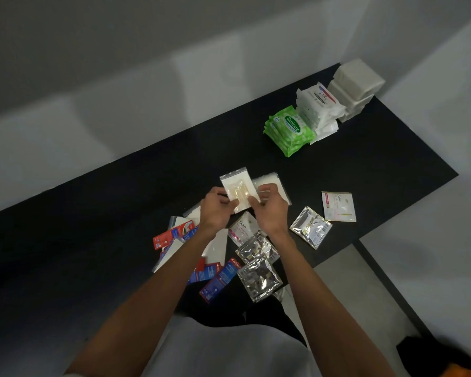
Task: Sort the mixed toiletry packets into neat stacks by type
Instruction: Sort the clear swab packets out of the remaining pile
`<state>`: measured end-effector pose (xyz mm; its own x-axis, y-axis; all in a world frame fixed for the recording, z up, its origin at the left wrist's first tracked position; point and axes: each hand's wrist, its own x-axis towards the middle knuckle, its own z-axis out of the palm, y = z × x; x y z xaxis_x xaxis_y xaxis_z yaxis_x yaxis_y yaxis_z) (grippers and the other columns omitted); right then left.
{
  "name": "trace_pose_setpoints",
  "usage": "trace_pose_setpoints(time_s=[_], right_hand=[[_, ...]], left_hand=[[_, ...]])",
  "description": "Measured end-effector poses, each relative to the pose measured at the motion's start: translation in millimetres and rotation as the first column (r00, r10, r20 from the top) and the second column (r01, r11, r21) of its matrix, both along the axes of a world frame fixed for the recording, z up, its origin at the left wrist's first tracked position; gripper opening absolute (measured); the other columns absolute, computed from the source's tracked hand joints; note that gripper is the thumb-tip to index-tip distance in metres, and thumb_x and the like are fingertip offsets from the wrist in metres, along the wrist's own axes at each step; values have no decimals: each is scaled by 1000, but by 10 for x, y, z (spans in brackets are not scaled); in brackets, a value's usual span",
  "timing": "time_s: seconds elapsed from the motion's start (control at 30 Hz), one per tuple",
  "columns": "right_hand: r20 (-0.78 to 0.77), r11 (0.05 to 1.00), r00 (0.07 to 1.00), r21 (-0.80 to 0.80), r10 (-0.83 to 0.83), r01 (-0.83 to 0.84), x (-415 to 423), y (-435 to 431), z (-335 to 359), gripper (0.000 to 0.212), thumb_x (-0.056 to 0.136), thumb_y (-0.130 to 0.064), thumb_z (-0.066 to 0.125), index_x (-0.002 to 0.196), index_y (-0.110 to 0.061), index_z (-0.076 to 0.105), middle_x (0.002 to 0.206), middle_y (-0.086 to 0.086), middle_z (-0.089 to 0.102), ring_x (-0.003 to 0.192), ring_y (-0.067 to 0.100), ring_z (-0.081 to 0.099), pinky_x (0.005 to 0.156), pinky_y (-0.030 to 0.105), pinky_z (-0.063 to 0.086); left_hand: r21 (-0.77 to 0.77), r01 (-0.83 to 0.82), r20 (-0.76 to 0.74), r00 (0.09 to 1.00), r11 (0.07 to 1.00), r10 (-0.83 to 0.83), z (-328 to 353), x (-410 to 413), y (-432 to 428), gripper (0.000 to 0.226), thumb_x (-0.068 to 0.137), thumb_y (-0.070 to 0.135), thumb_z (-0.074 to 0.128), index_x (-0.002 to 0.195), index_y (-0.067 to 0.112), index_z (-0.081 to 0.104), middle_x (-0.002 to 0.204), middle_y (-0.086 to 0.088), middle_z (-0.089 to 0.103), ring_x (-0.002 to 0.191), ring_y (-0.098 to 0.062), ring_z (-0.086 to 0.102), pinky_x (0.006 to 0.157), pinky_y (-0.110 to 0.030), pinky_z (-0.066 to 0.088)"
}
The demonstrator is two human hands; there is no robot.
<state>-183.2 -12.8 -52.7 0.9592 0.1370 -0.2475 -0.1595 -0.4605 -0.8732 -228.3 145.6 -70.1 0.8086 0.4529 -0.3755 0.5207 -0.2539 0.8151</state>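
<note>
holding clear zip packet (238,192), both hands (244,209)

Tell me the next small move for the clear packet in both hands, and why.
Probably lay the clear packet, held by the left hand and right hand, squarely onto the matching clear packet on the table just beyond the right hand. They look like the same type, and the far stacks hold other types.

The bench (98,227) lies bare from eight to eleven o'clock of the hands (245,210), open for passing. Loose packets (223,270) crowd six o'clock. Two sachets (324,216) sit at three o'clock. Three stacks (326,110) block one o'clock near the wall (147,91); bare bench lies between.
</note>
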Motion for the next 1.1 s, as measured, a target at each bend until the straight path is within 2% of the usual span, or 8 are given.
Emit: trace_pose_setpoints(time_s=[0.1,0.17,0.23,0.43,0.6,0.87,1.0,1.1], right_hand=[[95,963,981,-228,172,-147,-60,101,-74,39,100,-7,68,137,-15,56,131,10,57,101,25,68,72,18,55],[106,872,946,-430,306,-234,-114,160,-144,47,100,-8,63,145,-17,51,144,11,49,113,31,62,83,39,59],[76,784,915,-546,396,-294,-159,203,-192,53,100,-8,62,150,-14,47,152,12,42,128,34,53,91,48,58],[54,678,870,-650,491,-342,-232,284,-287,61,98,-17,68,152,-6,44,158,19,32,141,36,42,106,47,55],[140,638,827,-709,544,-300,-241,291,-247,51,98,-14,66,144,4,54,146,23,50,131,35,52,107,43,50],[184,711,853,-651,488,-266,-275,286,-188,51,94,-7,66,144,-3,55,146,17,55,126,35,57,100,44,57],[158,829,884,-450,440,-332,-396,286,-130,31,102,-18,63,131,-12,63,127,10,64,117,27,61,93,43,60],[51,823,866,-342,498,-453,-538,276,-116,30,100,-31,69,126,-17,65,120,5,64,113,21,61,90,41,59]], left_hand=[[103,17,-49,999,994,-12,-120,87,31,37,89,18,83,114,27,58,103,6,71,118,-25,67,91,-46,63],[159,21,-66,998,987,-10,-167,138,31,37,89,15,82,119,19,61,114,-3,73,119,-25,68,93,-44,62],[202,35,-97,995,979,-15,-196,178,32,40,90,13,82,124,11,62,122,-10,72,117,-25,70,93,-41,62],[294,106,-131,989,950,-70,-179,201,-5,60,91,12,79,138,13,43,139,-17,57,126,-33,62,94,-48,63],[432,250,-185,965,867,-186,-135,217,-51,43,98,13,72,137,4,58,143,-15,50,125,-31,62,97,-41,60],[423,269,-65,961,865,-268,-63,-46,243,15,101,20,67,115,18,70,126,-1,60,114,-16,62,90,-29,57],[448,240,-4,964,861,-267,56,-382,555,10,100,20,67,109,24,69,111,5,63,105,-12,62,90,-34,56],[487,291,-19,946,824,-323,82,-721,698,13,98,22,71,111,24,71,113,4,65,106,-13,60,91,-36,55]])
